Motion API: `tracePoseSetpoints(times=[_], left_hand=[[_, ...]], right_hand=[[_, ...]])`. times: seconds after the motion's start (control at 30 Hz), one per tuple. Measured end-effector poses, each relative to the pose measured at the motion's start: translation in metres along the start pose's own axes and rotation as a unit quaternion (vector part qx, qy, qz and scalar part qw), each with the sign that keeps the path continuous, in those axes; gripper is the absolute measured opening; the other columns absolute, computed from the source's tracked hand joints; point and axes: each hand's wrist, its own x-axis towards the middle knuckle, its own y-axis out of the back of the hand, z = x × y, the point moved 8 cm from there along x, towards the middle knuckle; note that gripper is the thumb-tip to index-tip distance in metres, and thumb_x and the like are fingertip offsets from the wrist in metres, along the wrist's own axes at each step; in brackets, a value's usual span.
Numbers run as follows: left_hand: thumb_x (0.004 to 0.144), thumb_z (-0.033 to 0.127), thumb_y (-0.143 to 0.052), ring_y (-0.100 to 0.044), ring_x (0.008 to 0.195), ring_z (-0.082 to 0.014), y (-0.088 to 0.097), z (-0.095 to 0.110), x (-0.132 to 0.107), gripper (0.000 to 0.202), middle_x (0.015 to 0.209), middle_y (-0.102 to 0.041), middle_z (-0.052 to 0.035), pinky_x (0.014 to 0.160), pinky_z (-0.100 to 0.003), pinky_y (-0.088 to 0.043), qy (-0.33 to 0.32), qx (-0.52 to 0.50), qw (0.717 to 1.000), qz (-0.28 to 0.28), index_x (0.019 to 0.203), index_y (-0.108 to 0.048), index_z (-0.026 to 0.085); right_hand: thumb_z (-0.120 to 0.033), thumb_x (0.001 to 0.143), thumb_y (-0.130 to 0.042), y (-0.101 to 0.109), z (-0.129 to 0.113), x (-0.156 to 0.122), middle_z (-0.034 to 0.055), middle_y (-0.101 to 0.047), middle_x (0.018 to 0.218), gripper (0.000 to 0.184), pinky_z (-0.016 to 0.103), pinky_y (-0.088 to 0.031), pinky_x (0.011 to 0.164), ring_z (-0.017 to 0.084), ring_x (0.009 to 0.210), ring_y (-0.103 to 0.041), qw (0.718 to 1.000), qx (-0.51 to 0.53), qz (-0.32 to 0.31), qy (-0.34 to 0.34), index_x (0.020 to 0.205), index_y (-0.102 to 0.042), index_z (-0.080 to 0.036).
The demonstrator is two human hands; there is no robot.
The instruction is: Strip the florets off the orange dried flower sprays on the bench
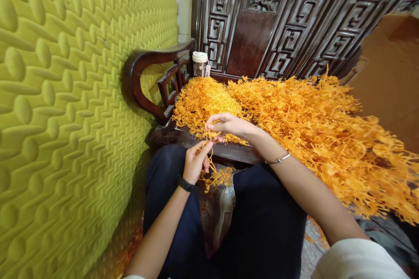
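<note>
A white-lidded cup (200, 63) stands near carved woodwork (250, 41).

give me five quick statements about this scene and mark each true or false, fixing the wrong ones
1. The left hand pinches an orange strand. True.
2. The left wrist is bare. False: it wears a black band.
3. The right hand is higher in the picture than the left. True.
4. Nothing stands behind the orange pile. False: a white-lidded cup does.
5. Cardboard shows at the right. True.
</note>
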Motion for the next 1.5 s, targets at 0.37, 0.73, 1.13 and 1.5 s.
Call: tracePoseSetpoints(times=[0.37, 0.73, 1.13, 1.5], left_hand=[[0.079, 0.049, -0.054, -0.034, 0.024, -0.0059, 0.009, 0.002, 0.001, 0.033, 0.033, -0.038, 0.0091, 0.029, -0.017, -0.028, -0.008, -0.057, 0.998, 0.038, 0.071, -0.055, 0.017], [0.075, 0.050, -0.058, -0.033, 0.024, -0.0056, 0.009, -0.003, 0.003, 0.034, 0.034, -0.038, 0.0098, 0.029, -0.017, -0.028, 0.039, -0.119, 0.992, 0.032, 0.073, -0.054, 0.017], [0.073, 0.047, -0.061, -0.027, 0.025, -0.0031, 0.017, 0.004, 0.008, 0.033, 0.034, -0.030, 0.0103, 0.028, -0.015, -0.021, 0.048, -0.158, 0.985, 0.049, 0.065, -0.051, 0.016], [0.072, 0.039, -0.062, -0.025, 0.025, -0.0032, 0.023, 0.009, 0.021, 0.028, 0.035, -0.029, 0.0112, 0.027, -0.015, -0.018, 0.016, -0.167, 0.981, 0.102, 0.061, -0.046, 0.018]], right_hand=[[-0.024, 0.068, -0.071, -0.006, -0.016, 0.000, -0.0016, -0.059, 0.070, 0.038, 0.022, -0.045, 0.058, 0.007, 0.060, -0.054, 0.994, -0.069, 0.003, 0.082, 0.102, -0.056, -0.016], [-0.031, 0.064, -0.072, -0.001, -0.022, 0.005, -0.0017, -0.055, 0.066, 0.023, 0.024, -0.039, 0.062, 0.008, 0.063, -0.049, 0.977, -0.151, 0.064, 0.139, 0.068, -0.056, -0.014], [-0.022, 0.053, -0.073, 0.005, 0.011, 0.022, -0.0035, -0.054, 0.066, 0.023, 0.024, -0.036, 0.063, 0.008, 0.063, -0.047, 0.952, 0.193, 0.206, 0.117, 0.064, -0.053, -0.016], [-0.016, 0.053, -0.065, 0.001, 0.020, 0.023, -0.0049, -0.052, 0.058, 0.013, 0.025, -0.037, 0.066, 0.009, 0.062, -0.046, 0.867, 0.256, 0.399, 0.151, 0.056, -0.052, -0.016]])
